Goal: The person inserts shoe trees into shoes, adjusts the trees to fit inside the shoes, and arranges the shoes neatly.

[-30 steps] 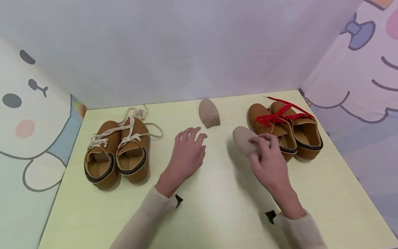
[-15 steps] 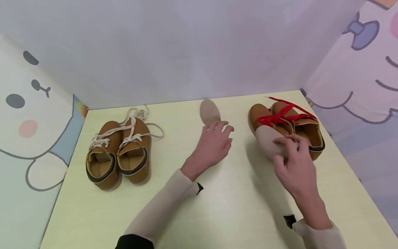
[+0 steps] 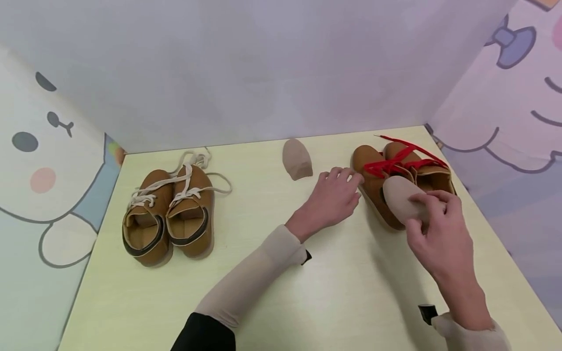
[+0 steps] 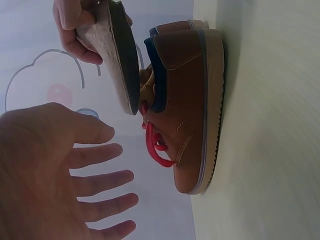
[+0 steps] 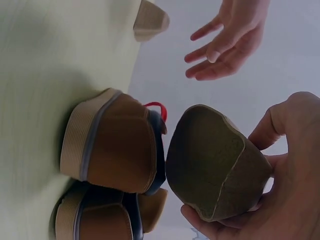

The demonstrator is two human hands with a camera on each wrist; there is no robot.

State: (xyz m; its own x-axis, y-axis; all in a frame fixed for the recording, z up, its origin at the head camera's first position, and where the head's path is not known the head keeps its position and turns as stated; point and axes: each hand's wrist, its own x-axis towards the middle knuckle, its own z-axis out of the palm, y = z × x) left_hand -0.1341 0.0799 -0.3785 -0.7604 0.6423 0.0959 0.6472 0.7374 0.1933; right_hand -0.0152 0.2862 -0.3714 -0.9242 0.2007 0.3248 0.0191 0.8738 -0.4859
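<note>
My right hand [image 3: 445,234] pinches a beige moulded shoe insert [image 3: 401,197] between thumb and fingers. It hangs above the opening of the left shoe [image 3: 365,157] of a brown pair with red laces [image 3: 397,158]. In the right wrist view, the hollow inside of the held insert [image 5: 205,155] faces the camera. My left hand [image 3: 331,200] reaches beside that shoe with fingers spread; the left wrist view shows nothing in that hand [image 4: 65,165]. A second beige insert [image 3: 296,158] lies on the table further back.
Another brown pair, a left shoe [image 3: 145,229] and a right shoe [image 3: 190,214], stands at the table's left with loose white laces [image 3: 186,175]. A pale wall [image 3: 272,73] closes off the back, and cartoon-printed panels [image 3: 496,97] flank both sides.
My right hand has carried the insert rightward until it is over the red-laced left shoe. My left hand has moved right, past the second insert, to beside that shoe.
</note>
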